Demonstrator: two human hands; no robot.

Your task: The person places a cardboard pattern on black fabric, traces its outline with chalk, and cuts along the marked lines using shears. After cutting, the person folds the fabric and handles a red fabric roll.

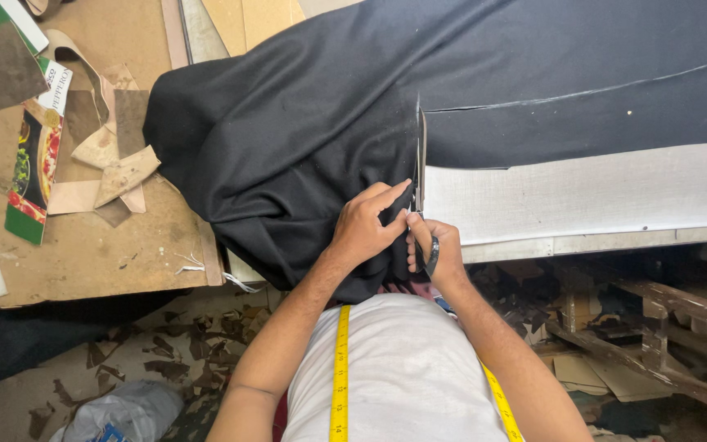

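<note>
Yellow measuring tape (340, 368) hangs round my neck over the white shirt, nearest the lens. Past it, both hands meet at the near edge of the surface (583, 200), on the black fabric (304, 123).

Right hand (435, 250) is closed through the dark handles of the scissors (421, 176) — blades point away from me, standing up along the cut edge of the cloth. Whether the blades are parted or closed I cannot tell; they show only edge-on. Left hand (366, 225) is pinching the cloth just beside the blades, forefinger stretched toward the scissors, thumb under a fold, gripping fabric.

Fabric spreads over the light surface, bunched in a heap on the left, flatter to the right where a pale chalk line (583, 92) runs across it. Scissor tips sit near where that line starts.

Step, as I judge it: cutting the black cloth, early in the cut, blades aimed away from me and the chalk line running off to the right uncut. Next move likely calls for the left hand to keep the cloth taut and flat by the blades, fingers clear of the edge.

Elsewhere — brown board (83, 245) at left with cardboard pattern pieces (116, 168) and a printed green carton strip (34, 172); scraps litter the floor (165, 352); a crumpled plastic bag (124, 413) lies bottom left.
</note>
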